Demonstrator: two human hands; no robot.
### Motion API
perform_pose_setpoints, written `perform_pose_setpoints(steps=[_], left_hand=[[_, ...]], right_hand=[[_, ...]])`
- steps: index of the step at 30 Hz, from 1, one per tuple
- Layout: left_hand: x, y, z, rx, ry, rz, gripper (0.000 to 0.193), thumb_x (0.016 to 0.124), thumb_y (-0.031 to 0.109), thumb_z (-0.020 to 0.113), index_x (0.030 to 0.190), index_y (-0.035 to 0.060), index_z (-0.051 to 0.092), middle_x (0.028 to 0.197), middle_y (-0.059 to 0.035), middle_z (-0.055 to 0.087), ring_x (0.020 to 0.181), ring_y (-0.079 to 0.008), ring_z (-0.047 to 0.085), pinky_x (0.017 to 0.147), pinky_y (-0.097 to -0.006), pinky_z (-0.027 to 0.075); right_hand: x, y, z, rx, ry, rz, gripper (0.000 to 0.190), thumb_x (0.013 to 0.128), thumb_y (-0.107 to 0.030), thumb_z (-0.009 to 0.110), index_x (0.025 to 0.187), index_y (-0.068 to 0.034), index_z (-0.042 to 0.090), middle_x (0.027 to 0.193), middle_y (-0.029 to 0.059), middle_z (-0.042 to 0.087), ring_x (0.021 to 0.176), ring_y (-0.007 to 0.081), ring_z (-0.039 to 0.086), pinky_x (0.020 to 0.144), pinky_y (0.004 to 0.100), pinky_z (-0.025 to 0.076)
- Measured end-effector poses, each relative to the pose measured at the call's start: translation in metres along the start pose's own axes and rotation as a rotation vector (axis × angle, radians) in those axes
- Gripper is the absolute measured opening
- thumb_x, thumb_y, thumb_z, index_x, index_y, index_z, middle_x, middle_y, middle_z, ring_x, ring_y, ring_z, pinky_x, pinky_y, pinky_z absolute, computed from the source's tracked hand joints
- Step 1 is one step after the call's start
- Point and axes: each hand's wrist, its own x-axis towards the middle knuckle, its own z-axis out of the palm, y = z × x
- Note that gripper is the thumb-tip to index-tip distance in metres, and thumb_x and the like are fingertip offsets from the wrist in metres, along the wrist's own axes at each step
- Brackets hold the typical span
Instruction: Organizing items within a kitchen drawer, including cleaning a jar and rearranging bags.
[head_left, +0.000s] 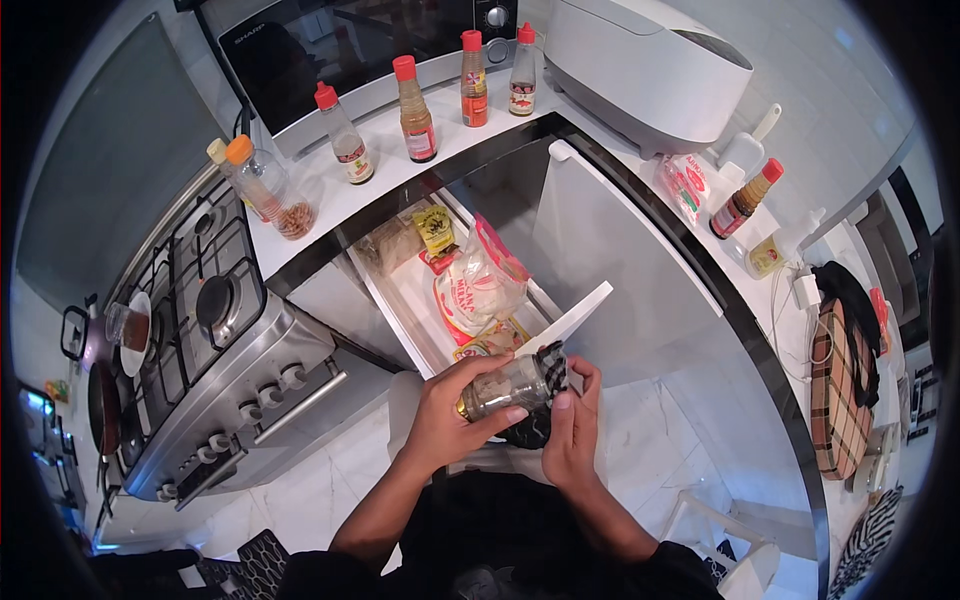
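Observation:
A clear glass jar (508, 386) lies sideways in my left hand (441, 420), its gold-coloured end near my palm. My right hand (574, 442) pinches a black-and-white patterned cloth (553, 367) against the jar's other end. More dark cloth (529, 429) hangs below the jar, between my hands. Just beyond them is a pulled-out white drawer (394, 311). Inside it lie a pink-and-clear plastic bag of white powder (480, 289), a yellow packet (435, 231) and other packets, partly covered by one another.
Red-capped sauce bottles (416, 120) line the white counter before a microwave oven (360, 52). An orange-capped jar (274, 187) stands beside the steel gas stove (225, 367) at left. A white rice cooker (645, 75) sits back right. The drawer front (574, 319) rises past the jar.

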Motion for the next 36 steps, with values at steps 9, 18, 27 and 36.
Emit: perform_pose_setpoints(steps=[9,18,27,36], left_hand=[[-0.005,-0.001,-0.005,0.223,-0.06,0.269,0.053,0.065,0.018,0.085,0.109,0.0001,0.063,0.106,-0.0136,0.062,0.091,-0.0277,0.062,0.083,-0.0359,0.05],[-0.015,0.002,0.007,0.039,-0.106,0.213,0.058,0.065,0.004,0.081,0.116,0.0067,0.054,0.118,-0.0123,0.053,0.109,-0.0308,0.053,0.094,-0.0396,0.043],[-0.014,0.019,0.007,0.307,0.032,0.278,0.07,0.065,0.005,0.082,0.124,0.0047,0.047,0.124,-0.0131,0.05,0.113,-0.028,0.053,0.098,-0.0363,0.041],[-0.048,-0.006,0.043,-0.846,0.202,-0.182,0.065,0.079,0.004,0.074,0.133,0.0,0.038,0.126,-0.0121,0.053,0.118,-0.0192,0.051,0.103,-0.0318,0.038]], right_hand=[[0.023,-0.009,-0.009,0.076,-0.197,-0.15,0.05,0.102,-0.033,0.034,0.136,0.001,0.046,0.129,0.0174,0.047,0.111,0.0229,0.051,0.1,0.0315,0.036],[0.008,-0.003,-0.028,0.712,-0.171,0.586,0.035,0.1,-0.018,0.041,0.13,-0.002,0.049,0.116,0.0115,0.059,0.107,0.0173,0.056,0.093,0.0289,0.045],[-0.017,-0.013,-0.023,0.453,-0.255,0.295,0.051,0.085,-0.02,0.068,0.128,-0.003,0.046,0.112,0.008,0.055,0.105,0.0158,0.052,0.093,0.0301,0.041],[-0.036,-0.009,-0.013,0.423,0.121,0.249,0.031,0.094,-0.024,0.053,0.112,0.001,0.056,0.111,0.0124,0.06,0.104,0.0178,0.055,0.092,0.0319,0.042]])
